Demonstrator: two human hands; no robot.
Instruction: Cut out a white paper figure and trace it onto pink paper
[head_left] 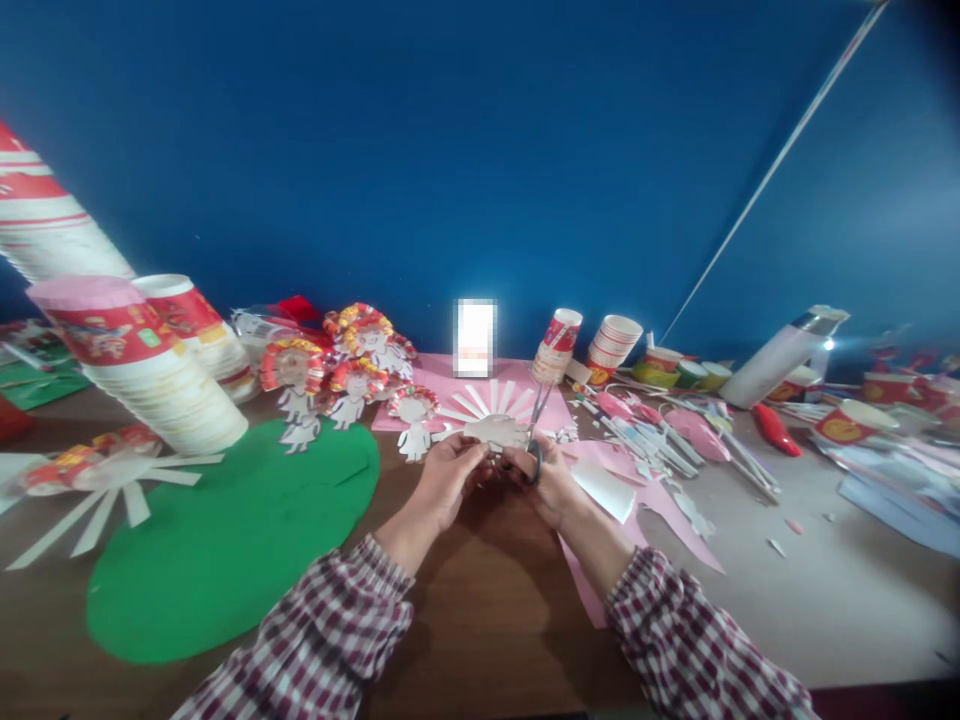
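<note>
White paper cutout (496, 431) held up to the right of the green paper oval (232, 570), its near edge pinched by the left hand (452, 478). Right hand (552, 482), farther right of the oval, has fingers closed around the scissors (538, 462), blades upward; frilled paper figures (294, 370) sit along the oval's far edge.

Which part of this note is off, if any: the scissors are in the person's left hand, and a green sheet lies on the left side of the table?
The hand is wrong: the head view shows the scissors in the right hand, not the left. The green sheet does lie on the table's left side.
</note>
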